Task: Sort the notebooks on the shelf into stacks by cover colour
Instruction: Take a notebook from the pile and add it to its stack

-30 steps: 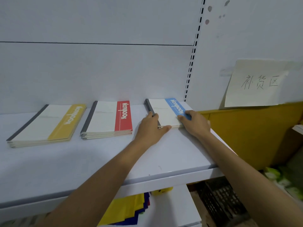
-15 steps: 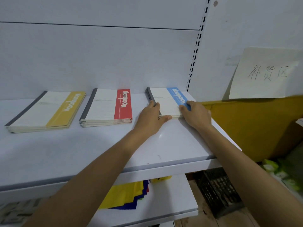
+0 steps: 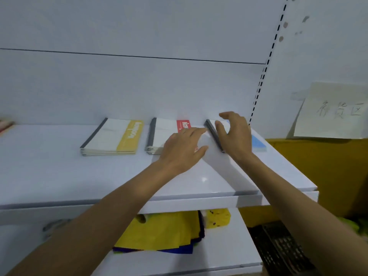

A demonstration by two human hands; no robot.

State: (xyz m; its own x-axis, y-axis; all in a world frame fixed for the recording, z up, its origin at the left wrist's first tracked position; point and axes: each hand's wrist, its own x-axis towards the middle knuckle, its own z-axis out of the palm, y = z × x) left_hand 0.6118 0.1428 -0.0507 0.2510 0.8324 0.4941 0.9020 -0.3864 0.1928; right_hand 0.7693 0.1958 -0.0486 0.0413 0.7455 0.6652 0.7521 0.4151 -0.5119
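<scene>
**Three colour stacks laid out, both hands loose above them**

Both hands are open and grip nothing. The left hand [image 3: 184,148] is spread flat, palm down, over the near right corner of the red-banded stack of white softcover notebooks [image 3: 162,134], its fingertips reaching toward the gap before the next pile; whether it touches the cover cannot be told. The right hand [image 3: 236,136] is cupped with fingers curled, above the blue-banded stack of white notebooks [image 3: 258,145], covering most of it, so contact is equally unclear.

Every stack lies flat on the glossy white metal shelf [image 3: 79,176], near the back panel. Furthest left sits the yellow-banded stack of white notebooks [image 3: 113,137], well apart from either hand. All three run with their long axis from front to back, slanted slightly, dark grey bound spines on the left and colour bands on the right. The covers look matte and thin, the piles shallow and fairly square at the edges.

Judging by the layout, sorting looks essentially finished. Any last squaring of the blue pile falls to the right hand, directly over it; the red pile belongs to the left.
</scene>
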